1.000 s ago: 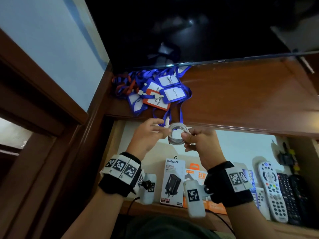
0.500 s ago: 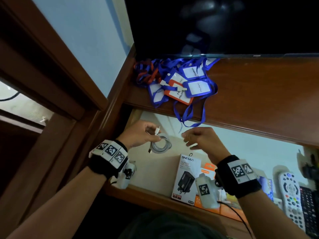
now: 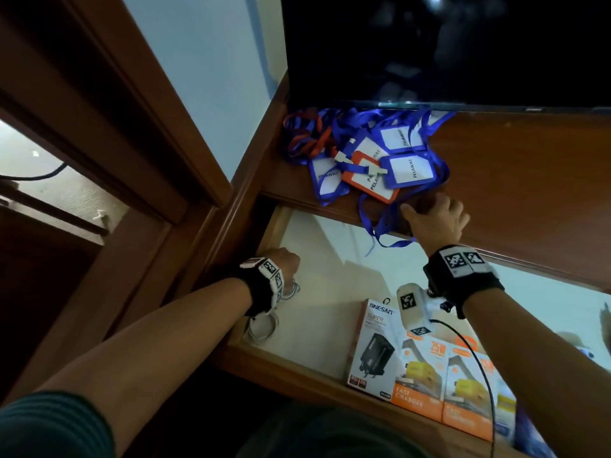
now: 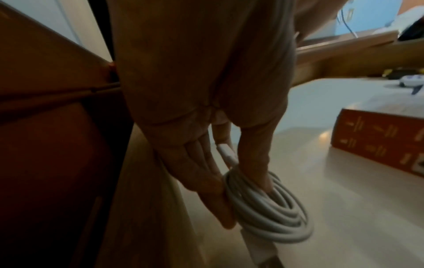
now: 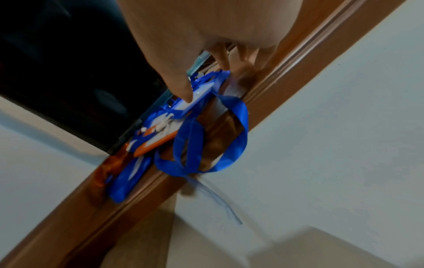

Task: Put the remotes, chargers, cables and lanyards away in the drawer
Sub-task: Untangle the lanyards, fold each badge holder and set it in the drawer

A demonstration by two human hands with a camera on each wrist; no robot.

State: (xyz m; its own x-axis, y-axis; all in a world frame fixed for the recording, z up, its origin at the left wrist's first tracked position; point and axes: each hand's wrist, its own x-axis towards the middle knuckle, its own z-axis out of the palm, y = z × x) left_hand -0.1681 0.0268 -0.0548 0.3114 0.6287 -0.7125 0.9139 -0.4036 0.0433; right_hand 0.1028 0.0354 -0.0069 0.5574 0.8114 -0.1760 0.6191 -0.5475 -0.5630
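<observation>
My left hand (image 4: 206, 145) pinches a coiled white cable (image 4: 270, 208) btwn thumb and fingers, low in the drawer's (image 3: 297, 365) left front corner, just above its floor. Right hand (image 3: 436, 219) is up on the bench (image 3: 529, 180), fingers spread, thumb touching a blue badge in the lanyards (image 3: 363, 160), gripping nothing. Charger boxes (image 3: 413, 368) lie in the drawer, right of the cable.
</observation>
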